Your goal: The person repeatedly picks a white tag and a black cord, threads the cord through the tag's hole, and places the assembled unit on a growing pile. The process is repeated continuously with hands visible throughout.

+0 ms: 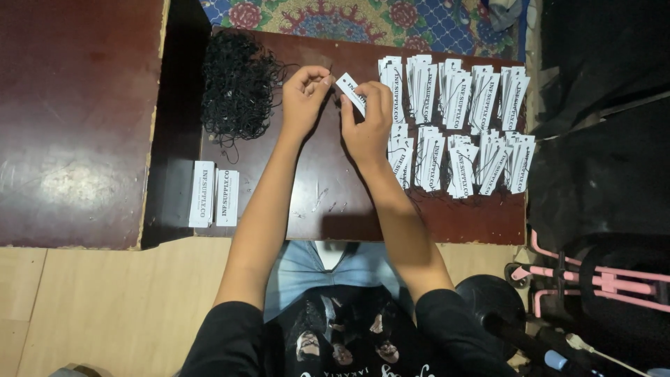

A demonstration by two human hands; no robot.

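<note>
1. The right hand point(368, 115) pinches a white tag point(350, 93) between thumb and fingers, holding it tilted just above the table point(328, 202).
2. The left hand point(304, 94) sits just beside it, its fingertips pressed narrowly together near the tag's upper end (a thin black string may run between them, but it is too fine to tell for sure).
3. Left of the left hand, touching distance away, lies a loose heap of black strings point(239, 87).
4. Right of the right hand, two rows of strung tags point(460, 122) stand in overlapping bundles, the nearest bundle just behind the right wrist.
5. Nearer the person and well left of both forearms, two small stacks of plain tags point(213, 194) lie flat at the table's edge.
6. Beyond the hands, past the table's far edge, a patterned rug point(363, 17) shows.
7. To the left, apart from the low table, is a second dark tabletop point(77, 119).
8. Far right and near the person, a pink frame point(600, 279) with small wheels.
</note>
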